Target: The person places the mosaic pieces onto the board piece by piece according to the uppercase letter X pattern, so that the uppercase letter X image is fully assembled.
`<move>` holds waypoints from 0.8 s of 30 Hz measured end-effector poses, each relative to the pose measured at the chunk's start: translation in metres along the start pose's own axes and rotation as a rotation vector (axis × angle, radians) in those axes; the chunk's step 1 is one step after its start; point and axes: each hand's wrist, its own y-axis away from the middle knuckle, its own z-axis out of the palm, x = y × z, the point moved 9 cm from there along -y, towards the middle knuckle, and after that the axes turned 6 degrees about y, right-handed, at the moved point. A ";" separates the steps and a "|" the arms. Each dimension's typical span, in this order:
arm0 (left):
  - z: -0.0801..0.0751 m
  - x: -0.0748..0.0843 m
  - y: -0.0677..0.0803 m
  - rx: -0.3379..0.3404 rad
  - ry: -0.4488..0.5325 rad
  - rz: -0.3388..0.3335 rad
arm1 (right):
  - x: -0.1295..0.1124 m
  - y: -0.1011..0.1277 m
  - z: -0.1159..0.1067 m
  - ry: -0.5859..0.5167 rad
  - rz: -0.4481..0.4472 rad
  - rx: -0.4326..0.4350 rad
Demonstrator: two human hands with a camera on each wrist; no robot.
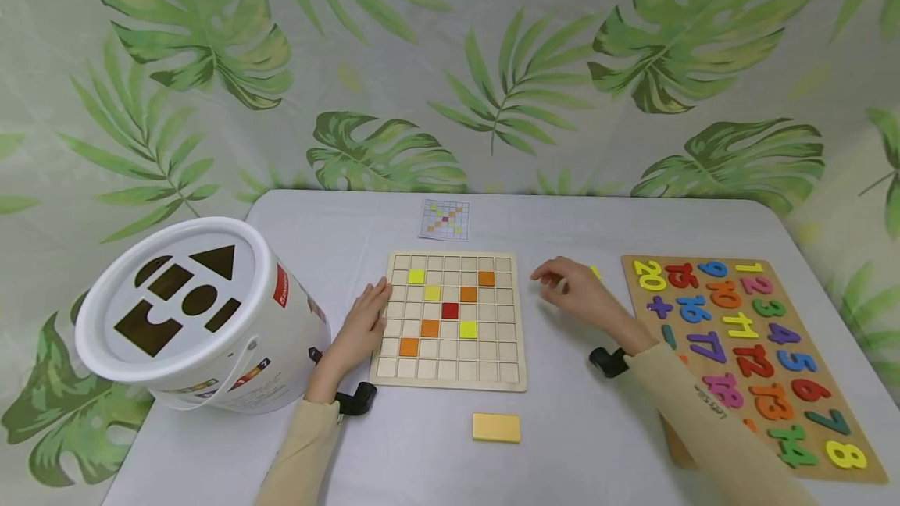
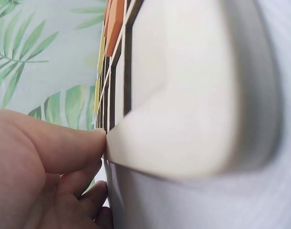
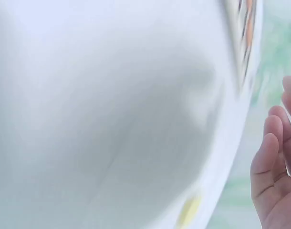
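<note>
A wooden grid board [image 1: 450, 378] lies mid-table. Its cells hold a red tile [image 1: 450, 311] and several yellow and orange ones, such as an orange tile [image 1: 487, 279] and a yellow tile [image 1: 467, 330]. My left hand [image 1: 361, 328] rests along the board's left edge, fingers extended; in the left wrist view the thumb [image 2: 71, 145] touches that edge. Right of the board, my right hand [image 1: 580, 293] hovers with loosely bent fingers and nothing visible in them. Just behind it, a yellow piece [image 1: 594, 272] is partly hidden. A printed pattern card [image 1: 444, 219] lies beyond the board.
A white bucket [image 1: 281, 358] with shaped holes in its lid stands at the left. To the right, under my forearm, lies a number board [image 1: 766, 272] with colored numerals. A golden-yellow block [image 1: 495, 428] is near the front. Leaf-patterned cloth hangs behind the table.
</note>
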 end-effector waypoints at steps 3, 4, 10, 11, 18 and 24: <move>0.000 0.001 0.000 -0.001 -0.001 0.004 | 0.034 0.011 -0.023 0.027 0.062 0.042; 0.000 0.001 0.000 -0.002 0.000 0.002 | 0.042 0.015 -0.029 0.034 0.080 0.047; 0.000 0.001 0.000 -0.001 0.009 0.003 | 0.072 0.025 -0.044 0.060 0.201 0.014; 0.000 0.001 0.000 0.000 0.010 0.004 | 0.074 0.025 -0.043 0.068 0.218 0.005; 0.001 0.000 0.000 0.002 0.018 0.004 | 0.087 0.019 -0.035 0.105 0.237 -0.037; 0.000 0.001 0.000 0.001 0.010 0.001 | 0.088 0.014 -0.029 0.147 0.188 -0.038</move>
